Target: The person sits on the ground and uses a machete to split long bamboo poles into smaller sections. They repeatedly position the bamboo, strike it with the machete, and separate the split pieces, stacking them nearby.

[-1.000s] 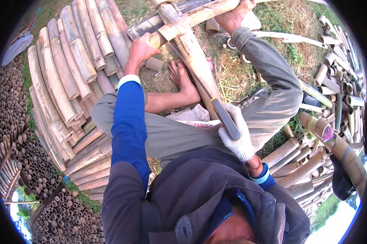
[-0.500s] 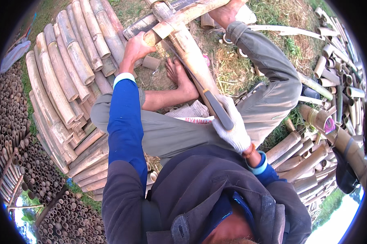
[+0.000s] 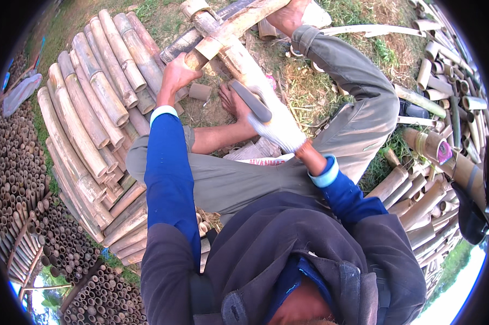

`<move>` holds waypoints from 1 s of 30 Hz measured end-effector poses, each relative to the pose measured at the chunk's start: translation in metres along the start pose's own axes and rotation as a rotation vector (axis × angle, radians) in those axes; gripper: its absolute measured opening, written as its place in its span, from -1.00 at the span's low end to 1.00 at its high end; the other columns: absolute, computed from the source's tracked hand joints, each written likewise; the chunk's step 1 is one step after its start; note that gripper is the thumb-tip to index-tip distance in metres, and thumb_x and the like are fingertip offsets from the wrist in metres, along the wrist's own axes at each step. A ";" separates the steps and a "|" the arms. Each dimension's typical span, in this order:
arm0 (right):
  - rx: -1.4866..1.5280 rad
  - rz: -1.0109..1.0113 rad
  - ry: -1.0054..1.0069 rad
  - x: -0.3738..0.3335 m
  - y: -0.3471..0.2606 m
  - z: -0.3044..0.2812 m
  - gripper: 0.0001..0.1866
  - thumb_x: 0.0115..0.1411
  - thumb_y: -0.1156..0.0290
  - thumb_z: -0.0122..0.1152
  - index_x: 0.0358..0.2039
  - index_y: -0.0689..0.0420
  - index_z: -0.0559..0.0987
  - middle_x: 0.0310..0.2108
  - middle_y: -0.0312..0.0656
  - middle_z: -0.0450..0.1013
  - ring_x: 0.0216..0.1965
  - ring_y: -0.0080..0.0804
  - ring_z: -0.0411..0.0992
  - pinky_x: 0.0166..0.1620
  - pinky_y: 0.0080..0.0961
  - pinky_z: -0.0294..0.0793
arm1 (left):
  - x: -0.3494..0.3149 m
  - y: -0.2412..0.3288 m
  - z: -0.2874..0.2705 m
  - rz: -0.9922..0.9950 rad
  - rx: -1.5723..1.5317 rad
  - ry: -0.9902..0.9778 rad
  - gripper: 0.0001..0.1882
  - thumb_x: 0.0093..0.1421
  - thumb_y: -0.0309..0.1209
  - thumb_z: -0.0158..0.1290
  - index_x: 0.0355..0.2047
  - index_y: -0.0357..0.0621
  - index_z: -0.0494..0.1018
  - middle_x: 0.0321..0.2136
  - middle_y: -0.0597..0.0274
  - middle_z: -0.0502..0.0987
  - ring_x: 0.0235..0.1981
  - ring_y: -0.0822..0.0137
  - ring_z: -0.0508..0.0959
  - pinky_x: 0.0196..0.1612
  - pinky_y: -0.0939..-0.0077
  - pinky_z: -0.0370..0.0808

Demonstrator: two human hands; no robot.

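Since the earlier frames, the right hand (image 3: 279, 127) has been raised with its tool, so that the dark blade (image 3: 250, 101) now stands higher against the bamboo pole (image 3: 239, 51). That hand, in a white work glove, is closed tightly around the tool's handle. The left hand (image 3: 174, 78), bare, is pressed with curled fingers against the near end of the pole, where it crosses a second pole (image 3: 195, 38) on the ground (image 3: 309, 92) ahead of the seated person's folded legs.

The pole is judged stiff, fairly heavy and hard-skinned, with a smooth surface that could slip under a bare palm; it is best gripped close to a node ring or at the cut end. It looks pale tan with darker bands at the joints and a worn, dry skin. Stacked bamboo lengths (image 3: 87, 108) are piled at the left, and short cut tubes (image 3: 450, 59) are scattered at the right.
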State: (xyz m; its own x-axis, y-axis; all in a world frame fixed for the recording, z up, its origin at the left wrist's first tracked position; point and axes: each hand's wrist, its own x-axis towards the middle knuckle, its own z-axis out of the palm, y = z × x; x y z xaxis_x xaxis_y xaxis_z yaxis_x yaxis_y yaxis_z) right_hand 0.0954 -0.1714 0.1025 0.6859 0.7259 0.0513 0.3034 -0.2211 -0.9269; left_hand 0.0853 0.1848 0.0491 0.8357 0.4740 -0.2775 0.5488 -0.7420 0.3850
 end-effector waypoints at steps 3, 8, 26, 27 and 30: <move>0.016 0.174 0.001 -0.095 -0.044 -0.049 -0.36 0.16 0.53 0.39 0.30 0.14 0.52 0.14 0.04 0.57 0.16 0.00 0.59 0.24 -0.18 0.56 | -0.009 -0.004 0.006 0.010 -0.018 0.085 -0.13 -0.16 -0.07 0.46 0.16 -0.31 0.55 -0.05 -0.30 0.72 0.03 -0.18 0.72 0.14 0.12 0.64; 0.090 0.061 -0.003 -0.019 0.022 -0.007 -0.33 0.19 0.56 0.35 0.35 0.19 0.45 0.12 0.05 0.54 0.16 -0.10 0.56 0.27 -0.33 0.48 | 0.000 0.011 -0.001 0.009 -0.044 0.019 -0.16 -0.15 -0.09 0.48 0.12 -0.29 0.57 -0.05 -0.29 0.72 0.01 -0.18 0.73 0.14 0.11 0.64; -0.074 -0.108 0.114 0.030 0.023 0.017 -0.43 0.16 0.32 0.46 0.19 0.09 0.57 0.06 0.08 0.59 0.09 0.10 0.58 0.20 -0.09 0.55 | -0.003 0.010 0.003 0.013 -0.055 -0.026 -0.23 -0.14 -0.11 0.44 0.07 -0.27 0.57 -0.10 -0.31 0.72 -0.02 -0.18 0.73 0.08 0.11 0.64; -0.190 -0.180 0.165 0.077 0.019 0.031 -0.50 0.21 0.16 0.44 0.12 0.04 0.60 -0.01 0.07 0.62 0.03 0.12 0.57 0.13 -0.05 0.56 | -0.001 0.012 0.002 0.024 -0.029 -0.020 -0.22 -0.14 -0.11 0.44 0.08 -0.28 0.57 -0.11 -0.31 0.72 -0.03 -0.18 0.74 0.08 0.11 0.64; -0.340 -0.172 0.187 0.123 0.018 0.055 -0.50 0.24 0.05 0.40 0.11 0.01 0.59 -0.09 0.04 0.65 0.05 0.07 0.57 0.16 -0.05 0.53 | -0.002 0.005 0.000 0.074 -0.113 -0.002 -0.22 -0.14 -0.11 0.44 0.08 -0.30 0.57 -0.11 -0.32 0.72 -0.06 -0.19 0.74 0.07 0.09 0.64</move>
State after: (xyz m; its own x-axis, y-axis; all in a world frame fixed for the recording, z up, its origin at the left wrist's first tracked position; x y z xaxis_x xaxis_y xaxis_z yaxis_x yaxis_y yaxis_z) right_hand 0.1487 -0.0507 0.0723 0.7046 0.6474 0.2904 0.6036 -0.3317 -0.7250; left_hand 0.0865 0.1799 0.0516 0.8740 0.4188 -0.2465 0.4848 -0.7167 0.5013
